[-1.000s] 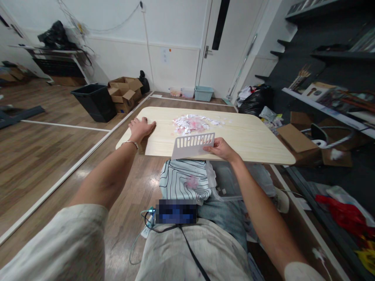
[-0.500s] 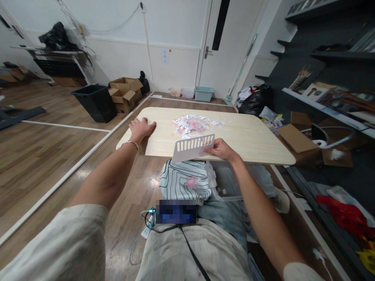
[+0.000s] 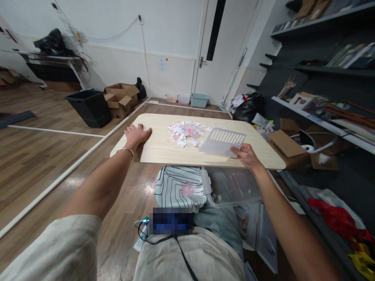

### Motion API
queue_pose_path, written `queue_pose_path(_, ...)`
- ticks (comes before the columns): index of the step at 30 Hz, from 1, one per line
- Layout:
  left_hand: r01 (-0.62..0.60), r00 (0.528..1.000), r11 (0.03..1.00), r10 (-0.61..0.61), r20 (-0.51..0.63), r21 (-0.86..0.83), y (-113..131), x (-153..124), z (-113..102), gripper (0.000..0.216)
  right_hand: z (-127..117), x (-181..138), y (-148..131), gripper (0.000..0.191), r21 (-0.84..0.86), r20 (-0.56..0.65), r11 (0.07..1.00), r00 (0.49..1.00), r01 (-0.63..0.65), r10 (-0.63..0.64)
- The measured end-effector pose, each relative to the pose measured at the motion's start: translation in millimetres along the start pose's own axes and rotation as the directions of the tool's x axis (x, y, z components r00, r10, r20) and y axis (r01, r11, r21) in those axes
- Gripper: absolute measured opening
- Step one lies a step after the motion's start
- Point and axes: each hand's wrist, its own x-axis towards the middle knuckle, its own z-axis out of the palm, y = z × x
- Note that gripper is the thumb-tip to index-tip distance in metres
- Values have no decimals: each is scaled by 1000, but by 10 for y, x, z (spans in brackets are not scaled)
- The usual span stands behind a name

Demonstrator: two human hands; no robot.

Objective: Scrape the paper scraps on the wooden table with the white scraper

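My left hand lies on the left end of the pale wooden board, its fingers apart. A white flat plastic piece with a row of slots is pinched at its right edge by my right hand. The piece is tilted at the board's near side, and its lower edge appears to be on or just over the wood. Left of it, a heap of torn white and pink paper scraps covers the middle of the board.
Below the board's front edge are a striped cloth with a pink patch and a clear plastic bin. A black trash bin and cardboard boxes stand at the far left. Dark shelves line the right side.
My right hand has carried the slotted piece to the right, away from the scraps, and it now leans flatter. My left hand stays on the board. The view has shifted slightly.
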Motion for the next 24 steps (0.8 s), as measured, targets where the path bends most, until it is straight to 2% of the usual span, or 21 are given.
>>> queue_pose_path(3,1,1000,1000,-1,8,9,8,-10,-14,95,-176,-9,50,65,44,-85,999,996,26,-22)
queue_pose_path(7,0,1000,1000,0,2,15,10,-22,-18,92,-109,27,130,62,39,-163,997,985,64,-57)
queue_pose_path(11,-7,1000,1000,7,-11,16,15,-41,-23,91,-87,83,155,49,67,-323,973,928,219,-186)
queue_pose_path(14,-6,1000,1000,6,-4,16,27,-57,-41,93,-101,103,138,41,21,-381,975,903,221,-197)
queue_pose_path(17,1,1000,1000,-1,-2,6,36,-65,-54,93,-88,91,106,35,-18,-388,985,907,171,-164)
queue_pose_path(24,0,1000,1000,0,-11,-8,18,-44,-34,92,-123,38,94,25,-91,-278,993,955,80,-102)
